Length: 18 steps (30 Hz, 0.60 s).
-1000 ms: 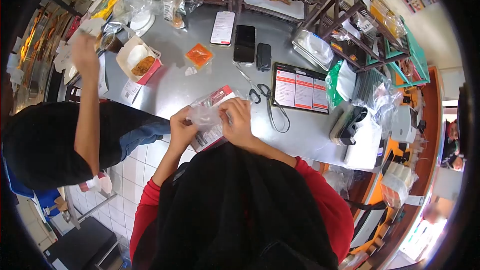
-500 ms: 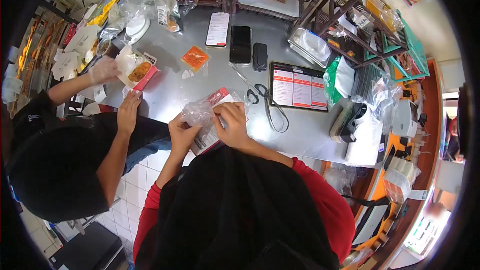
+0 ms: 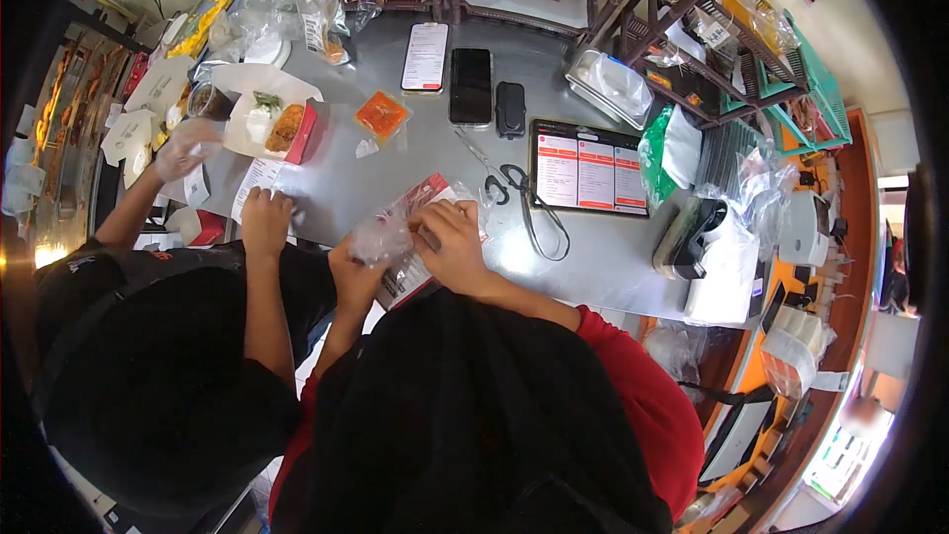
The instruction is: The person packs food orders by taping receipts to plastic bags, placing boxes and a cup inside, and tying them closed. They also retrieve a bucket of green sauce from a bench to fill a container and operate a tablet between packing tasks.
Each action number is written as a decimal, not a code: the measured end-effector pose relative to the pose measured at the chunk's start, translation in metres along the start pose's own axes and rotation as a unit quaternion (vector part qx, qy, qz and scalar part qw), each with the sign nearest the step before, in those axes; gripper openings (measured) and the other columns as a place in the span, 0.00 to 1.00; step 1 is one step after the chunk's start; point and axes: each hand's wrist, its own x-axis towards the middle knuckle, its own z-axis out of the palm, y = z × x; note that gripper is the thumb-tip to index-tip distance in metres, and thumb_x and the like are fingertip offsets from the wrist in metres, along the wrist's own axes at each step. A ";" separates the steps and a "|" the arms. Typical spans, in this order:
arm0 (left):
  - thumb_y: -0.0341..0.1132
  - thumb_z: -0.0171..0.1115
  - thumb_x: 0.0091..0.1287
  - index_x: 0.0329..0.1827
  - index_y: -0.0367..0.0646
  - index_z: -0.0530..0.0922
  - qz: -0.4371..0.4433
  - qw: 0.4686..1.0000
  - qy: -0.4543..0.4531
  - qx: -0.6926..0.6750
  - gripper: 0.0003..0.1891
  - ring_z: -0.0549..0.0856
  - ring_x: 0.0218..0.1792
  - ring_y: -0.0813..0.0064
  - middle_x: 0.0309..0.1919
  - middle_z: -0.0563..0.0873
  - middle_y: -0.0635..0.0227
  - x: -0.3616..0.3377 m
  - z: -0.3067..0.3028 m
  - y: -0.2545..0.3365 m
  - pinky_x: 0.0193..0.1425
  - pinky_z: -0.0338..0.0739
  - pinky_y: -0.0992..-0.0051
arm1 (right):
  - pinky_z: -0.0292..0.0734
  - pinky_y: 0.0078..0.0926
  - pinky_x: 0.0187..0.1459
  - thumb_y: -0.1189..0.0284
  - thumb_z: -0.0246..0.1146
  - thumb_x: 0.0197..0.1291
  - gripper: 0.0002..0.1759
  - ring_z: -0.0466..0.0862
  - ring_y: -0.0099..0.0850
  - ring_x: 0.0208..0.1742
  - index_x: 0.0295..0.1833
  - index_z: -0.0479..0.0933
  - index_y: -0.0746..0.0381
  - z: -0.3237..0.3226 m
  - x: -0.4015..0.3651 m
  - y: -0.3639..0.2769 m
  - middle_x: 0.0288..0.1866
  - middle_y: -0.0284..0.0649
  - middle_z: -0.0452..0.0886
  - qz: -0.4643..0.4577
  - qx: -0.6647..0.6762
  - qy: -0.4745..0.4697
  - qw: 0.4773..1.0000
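Observation:
My left hand (image 3: pixel 354 275) is closed round a crumpled clear plastic bag (image 3: pixel 380 239) at the front edge of the metal table. My right hand (image 3: pixel 451 243) is beside it, fingers bent and pinched at the bag's right side; its fingertips are partly hidden. Under both hands lies a red and white printed packet (image 3: pixel 405 282), with its upper end showing beyond the bag. Further back on the table are a small sachet of orange-red sauce (image 3: pixel 383 115) and a pair of black-handled scissors (image 3: pixel 499 178).
At left, a co-worker's gloved hand (image 3: pixel 190 150) and bare hand (image 3: pixel 266 222) are near an open food box (image 3: pixel 300 138) and a receipt (image 3: pixel 259 181). Two phones, a black case (image 3: pixel 511 109) and a tablet (image 3: pixel 590 168) lie further back. Brown racks (image 3: pixel 524 20) stand behind.
The co-worker's gloved hand has drawn back from the food box, which now sits wider open. The co-worker leans closer to me. My hands stay at the bag with small finger movements.

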 end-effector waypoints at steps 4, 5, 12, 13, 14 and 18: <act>0.23 0.67 0.47 0.37 0.35 0.79 0.092 0.987 -0.086 0.104 0.12 0.83 0.32 0.79 0.32 0.84 0.64 0.006 -0.018 -0.018 0.39 0.77 0.76 | 0.58 0.34 0.45 0.73 0.64 0.47 0.06 0.75 0.31 0.40 0.33 0.75 0.57 -0.005 0.010 0.008 0.34 0.33 0.77 -0.026 0.028 -0.066 0.997; 0.24 0.67 0.47 0.36 0.36 0.79 0.105 0.981 -0.105 0.127 0.12 0.83 0.31 0.79 0.31 0.84 0.64 0.008 -0.020 -0.019 0.39 0.77 0.76 | 0.58 0.34 0.44 0.73 0.65 0.46 0.07 0.75 0.30 0.40 0.32 0.75 0.57 -0.009 0.014 0.009 0.33 0.32 0.77 -0.048 -0.024 -0.047 0.997; 0.30 0.72 0.42 0.37 0.41 0.83 0.101 0.983 -0.008 0.150 0.16 0.73 0.55 0.64 0.51 0.75 0.60 -0.009 -0.006 0.006 0.55 0.70 0.69 | 0.60 0.31 0.48 0.74 0.65 0.47 0.04 0.77 0.31 0.42 0.29 0.75 0.58 -0.050 0.064 0.038 0.33 0.34 0.79 0.045 0.129 -0.207 0.969; 0.31 0.73 0.43 0.39 0.42 0.83 0.119 0.976 0.019 0.179 0.17 0.72 0.57 0.63 0.54 0.74 0.58 -0.010 -0.004 0.016 0.56 0.69 0.68 | 0.61 0.31 0.50 0.73 0.65 0.48 0.04 0.77 0.32 0.43 0.30 0.76 0.58 -0.068 0.069 0.049 0.33 0.34 0.80 0.031 0.100 -0.114 0.988; 0.33 0.73 0.43 0.41 0.42 0.82 0.136 0.968 0.044 0.206 0.19 0.70 0.59 0.61 0.56 0.73 0.57 -0.012 -0.002 0.021 0.57 0.68 0.68 | 0.61 0.31 0.53 0.72 0.65 0.49 0.04 0.78 0.32 0.44 0.30 0.77 0.59 -0.088 0.070 0.064 0.34 0.35 0.80 0.019 0.069 -0.020 0.997; 0.35 0.72 0.48 0.67 0.42 0.64 0.088 0.978 0.136 0.133 0.40 0.61 0.69 0.57 0.66 0.63 0.54 -0.040 -0.010 -0.037 0.69 0.58 0.62 | 0.57 0.43 0.58 0.72 0.65 0.48 0.02 0.71 0.37 0.59 0.31 0.80 0.55 -0.147 0.018 0.139 0.53 0.35 0.76 0.075 -0.265 0.013 0.961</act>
